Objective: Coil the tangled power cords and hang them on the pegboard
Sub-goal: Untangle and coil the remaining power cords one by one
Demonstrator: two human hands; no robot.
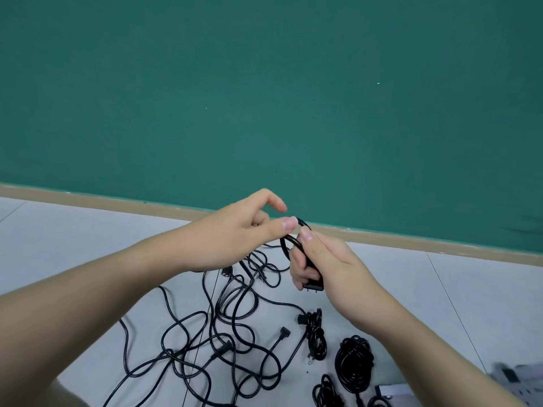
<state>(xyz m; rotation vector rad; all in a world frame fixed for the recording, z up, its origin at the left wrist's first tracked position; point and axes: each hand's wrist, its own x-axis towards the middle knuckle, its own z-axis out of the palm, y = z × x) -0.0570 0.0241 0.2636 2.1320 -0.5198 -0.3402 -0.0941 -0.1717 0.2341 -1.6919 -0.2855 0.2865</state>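
— Black cord (pixel 289 240) looping off the floor (pixel 88 236) tangle (pixel 229 324): coiling begun?
— Yes; right hand (pixel 320 259) grips its plug end, left hand (pixel 235 230) fingers loosely curled beside the loop; next, draw slack

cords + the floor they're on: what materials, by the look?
Loose cords: black rubbery or PVC jacket, matte with slight sheen, bending in soft loops; moulded plug ends. Floor: pale grey tile, probably ceramic or vinyl; smooth, with thin seam lines.
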